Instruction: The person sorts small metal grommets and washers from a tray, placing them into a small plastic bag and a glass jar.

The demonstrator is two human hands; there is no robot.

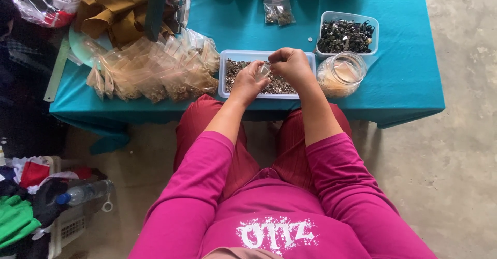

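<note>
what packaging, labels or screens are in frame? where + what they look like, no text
Small clear bag: held in left hand over the tray, right hand pinching at its top.
Pile of filled clear bags: table left of the tray, brownish contents.
Zip bags: table far edge, clear, dark small parts.
Large plastic bag: top left corner, clear, red and white contents.
Plastic bottle: basket lower left, clear, blue cap.
No screens or signs.

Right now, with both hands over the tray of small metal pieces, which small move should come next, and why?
Probably lower the right hand to the small clear bag in the left hand: its fingers look pinched, the bag sits above the tray.
</note>
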